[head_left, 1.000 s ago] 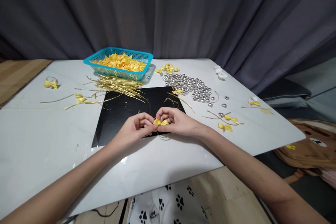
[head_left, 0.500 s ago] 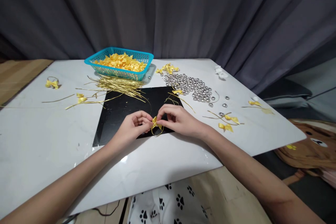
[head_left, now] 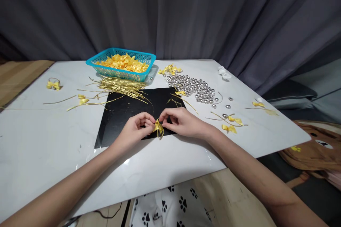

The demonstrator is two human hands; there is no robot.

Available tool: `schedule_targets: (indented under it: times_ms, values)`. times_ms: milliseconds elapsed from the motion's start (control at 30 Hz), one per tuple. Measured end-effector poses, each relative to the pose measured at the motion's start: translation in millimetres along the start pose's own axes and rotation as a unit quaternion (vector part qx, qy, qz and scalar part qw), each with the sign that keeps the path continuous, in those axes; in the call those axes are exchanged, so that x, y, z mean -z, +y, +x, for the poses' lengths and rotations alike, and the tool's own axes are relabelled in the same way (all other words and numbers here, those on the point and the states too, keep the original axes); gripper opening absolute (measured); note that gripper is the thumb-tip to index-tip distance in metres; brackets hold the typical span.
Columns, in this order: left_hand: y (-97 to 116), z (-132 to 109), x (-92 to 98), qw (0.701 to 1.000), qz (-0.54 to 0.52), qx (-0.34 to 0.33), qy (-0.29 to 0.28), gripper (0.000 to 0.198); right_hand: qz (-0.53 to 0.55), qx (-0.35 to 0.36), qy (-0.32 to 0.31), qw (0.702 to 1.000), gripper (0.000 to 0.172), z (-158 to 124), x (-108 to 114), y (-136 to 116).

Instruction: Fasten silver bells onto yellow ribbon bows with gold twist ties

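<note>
The left hand (head_left: 141, 125) pinches a small yellow bow (head_left: 158, 126) between its thumb and first finger. The tips are on the left side of the bow, and most of the bow sticks out to the right of them. The right hand (head_left: 181, 122) is at the bow's right side. Its thumb and first finger have only a narrow gap between them, by the top and right of the bow. I cannot tell if they squeeze it or just touch it. So the bow sits right in the middle, between the two hands. A thin gold loop (head_left: 162, 133) hangs under the bow, on the near side.

The bow is over the near edge of a black mat (head_left: 128, 120). The mat lies on a white table (head_left: 173, 163). On the far side, gold wires (head_left: 119, 87) lie in a pile just in front of a blue basket (head_left: 92, 62). Silver beads (head_left: 205, 94) lie far and to the right.
</note>
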State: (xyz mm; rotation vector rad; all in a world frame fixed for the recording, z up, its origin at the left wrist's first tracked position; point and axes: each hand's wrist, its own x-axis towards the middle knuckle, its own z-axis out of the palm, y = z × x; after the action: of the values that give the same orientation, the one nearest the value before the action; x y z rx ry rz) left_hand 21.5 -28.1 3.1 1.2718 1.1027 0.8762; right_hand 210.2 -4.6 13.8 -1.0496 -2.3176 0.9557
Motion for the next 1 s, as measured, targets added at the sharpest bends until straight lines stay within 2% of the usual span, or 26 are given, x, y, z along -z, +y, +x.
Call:
schedule_targets:
  times_ms: [233, 467, 567, 633, 767, 900, 1000]
  values:
    - [-4.6, 0.3, 0.8, 1.0, 0.015, -0.009, -0.003, 0.016, -0.027, 0.017, -0.029, 0.999, 0.012, -2.2, 8.0, -0.8]
    - [-4.2, 0.9, -1.0, 1.0, 0.009, -0.004, 0.003, 0.016, -0.003, 0.008, -0.029, 1.0, 0.014, -2.2, 7.5, -1.9]
    - [-5.2, 0.4, -0.4, 1.0, 0.017, -0.019, 0.007, 0.015, 0.023, -0.008, -0.032, 0.999, 0.009, -2.7, 7.4, -4.0]
    - [-5.9, -1.0, 0.1, 0.999, 0.03, -0.043, 0.008, 0.013, 0.076, -0.033, -0.029, 0.996, 0.008, -2.5, 5.9, -7.1]
    - [-5.6, -4.8, 0.3, 0.992, 0.081, -0.101, -0.005, 0.01, 0.231, -0.116, -0.055, 0.964, 0.023, -0.3, -0.5, -13.2]
    - [-2.6, -7.9, 1.6, 0.978, 0.144, -0.142, -0.046, 0.012, 0.277, -0.184, -0.065, 0.941, 0.031, 2.6, -4.9, -11.1]
    - [-0.4, -9.6, 3.7, 0.97, 0.148, -0.168, -0.089, 0.017, 0.307, -0.216, -0.071, 0.924, 0.031, 3.5, -4.9, -6.9]
